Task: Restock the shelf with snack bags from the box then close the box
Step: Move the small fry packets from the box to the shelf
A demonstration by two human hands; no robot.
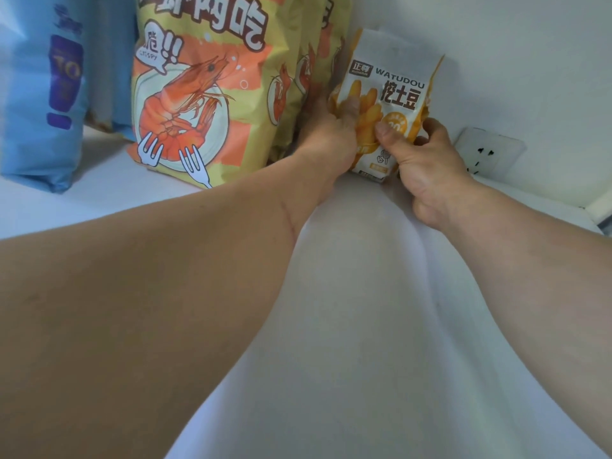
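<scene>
Both hands are clamped on one small snack bag at the far right of the shelf. The left hand (326, 134) grips the bag's left edge with its thumb laid across the front, and the right hand (422, 150) pinches the lower right part, thumb on the printed face and fingers curled behind. The two hands sit at about the same depth, one on each side, so neither is clearly nearer.

The white shelf (364, 309) runs from the near edge to the back wall. On it stand the bigger packs: a blue bag (46, 104) at far left, then a tall yellow shrimp-cracker bag (198, 94) with more of the same behind it.

The potato-stick bag (389, 94) is held upright with its long axis vertical and its top tilted slightly right. Its bottom seam is at the shelf, just right of the shrimp bags and near the wall. It is white and orange, printed with golden sticks and the word WATUDOU.

The move ahead looks to be settling it beside that row and letting go. The box is out of view.
</scene>
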